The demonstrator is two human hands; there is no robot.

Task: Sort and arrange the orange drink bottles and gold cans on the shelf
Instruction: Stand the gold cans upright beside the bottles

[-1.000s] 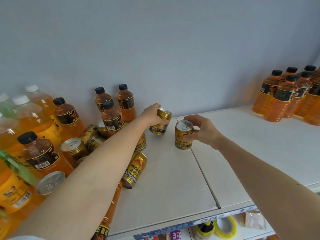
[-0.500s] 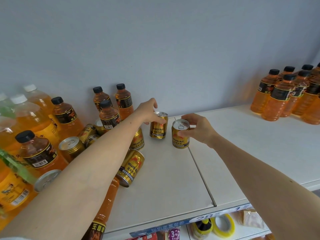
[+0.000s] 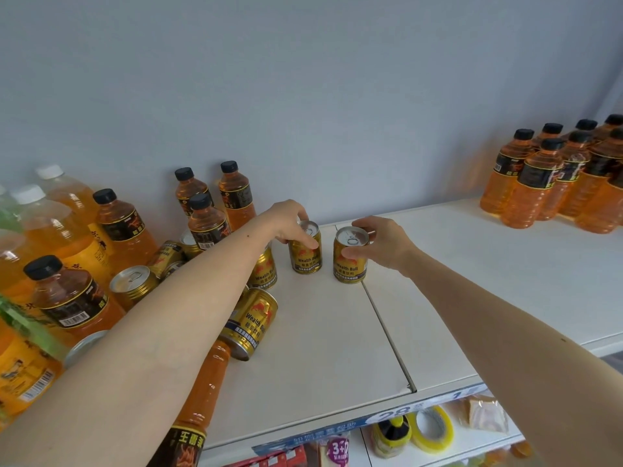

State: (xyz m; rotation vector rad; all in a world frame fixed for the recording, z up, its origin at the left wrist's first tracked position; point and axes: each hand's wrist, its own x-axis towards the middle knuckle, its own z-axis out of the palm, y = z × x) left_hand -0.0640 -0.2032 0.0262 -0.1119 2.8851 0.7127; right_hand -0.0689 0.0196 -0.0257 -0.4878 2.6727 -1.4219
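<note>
Two gold cans stand upright side by side near the back of the white shelf (image 3: 323, 335). My left hand (image 3: 290, 220) grips the left gold can (image 3: 305, 254) from above. My right hand (image 3: 381, 242) holds the right gold can (image 3: 350, 256) at its rim and side. Another gold can (image 3: 251, 323) lies on its side under my left forearm, and several more cans (image 3: 133, 286) are jumbled at the left. Black-capped orange bottles (image 3: 209, 220) stand behind them, and one orange bottle (image 3: 205, 392) lies flat near the front edge.
A neat group of orange bottles (image 3: 539, 183) stands at the back right. Large white-capped orange bottles (image 3: 50, 214) crowd the far left. A seam (image 3: 387, 335) splits the shelf boards. Tape rolls (image 3: 431, 429) and packets sit on the lower shelf.
My left hand has brought its tilted can down and stood it upright on the shelf, next to the can in my right hand. The right can has stayed in place.
</note>
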